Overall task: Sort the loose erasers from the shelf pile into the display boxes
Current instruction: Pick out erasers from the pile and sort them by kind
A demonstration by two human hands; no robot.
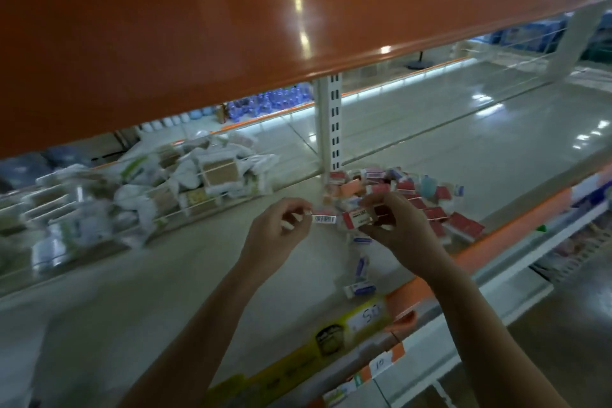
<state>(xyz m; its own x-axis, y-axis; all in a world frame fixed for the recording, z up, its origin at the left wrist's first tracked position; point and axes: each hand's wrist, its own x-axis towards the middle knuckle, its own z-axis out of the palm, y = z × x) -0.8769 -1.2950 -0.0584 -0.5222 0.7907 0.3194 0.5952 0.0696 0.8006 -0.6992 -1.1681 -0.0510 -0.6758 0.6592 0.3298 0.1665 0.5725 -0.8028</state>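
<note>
**Honestly, these little erasers are fiddly to grab**

So both hands are up at the shelf right now. The left hand [281,225] has its fingers [298,209] curled in, pinching the end of a small white barcode-printed eraser [324,219] that sticks out past the fingertips toward the other hand. The right hand [394,222] has its fingers wrapped round a small red-and-white sleeved block eraser [356,219], maybe with another tucked behind it, can't tell through the blur.

My guess on handling: these are super light, stiff-ish little rubber blocks in slick paper or plastic sleeves, so they'll slide if you squeeze only the wrapper. Best bet is a pinch across the two long flat faces, mid-body, not at the tip like the left hand has it. Not fragile, dropping one is no drama.

Counts, as far as the blur allows:
- erasers in hand: two for sure, one per hand
- heaped pile of red-and-white sleeved erasers [414,195]: just beyond the right fingertips, way too many and too smeared to count, dozens I'd say
- loose blue-and-white sleeved erasers [361,288]: roughly three strung out below the right wrist toward the shelf edge

I can't make out any display boxes near the fingers. The cream metal shelf [165,291] carries everything.
</note>
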